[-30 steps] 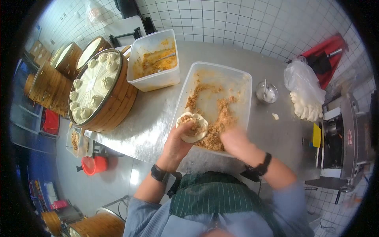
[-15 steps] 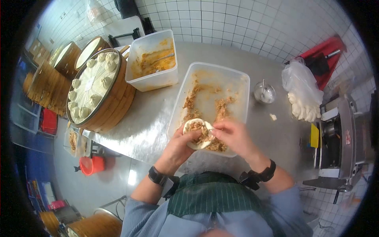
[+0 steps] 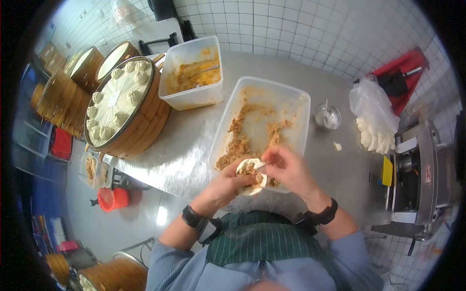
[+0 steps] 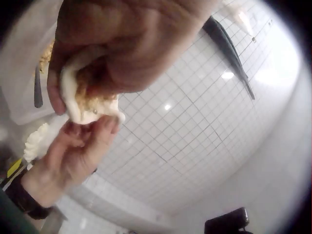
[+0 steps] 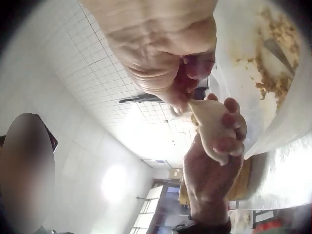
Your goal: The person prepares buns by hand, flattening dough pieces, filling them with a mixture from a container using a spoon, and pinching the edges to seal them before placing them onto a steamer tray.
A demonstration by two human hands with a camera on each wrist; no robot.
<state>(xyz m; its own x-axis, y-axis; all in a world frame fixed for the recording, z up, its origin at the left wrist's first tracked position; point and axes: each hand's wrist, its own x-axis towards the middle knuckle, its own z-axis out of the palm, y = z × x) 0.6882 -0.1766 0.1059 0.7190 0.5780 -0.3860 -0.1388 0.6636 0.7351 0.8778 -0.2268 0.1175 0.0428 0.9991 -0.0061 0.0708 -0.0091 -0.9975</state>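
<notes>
A soft, round dough wrapper [image 3: 253, 190] heaped with crumbly brown filling [image 3: 251, 171] is cupped in curled fingers of the left hand [image 3: 225, 186] over the clear plastic tub [image 3: 272, 81], at its near rim. The wrapper's edge is pinched by fingers of the right hand [image 3: 289, 169].

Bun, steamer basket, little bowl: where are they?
bun [image 3: 252, 190]: head view, lower dough edge.
steamer basket [image 3: 148, 123]: head view, wooden side wall.
little bowl [image 3: 316, 117]: head view, left rim.
</notes>
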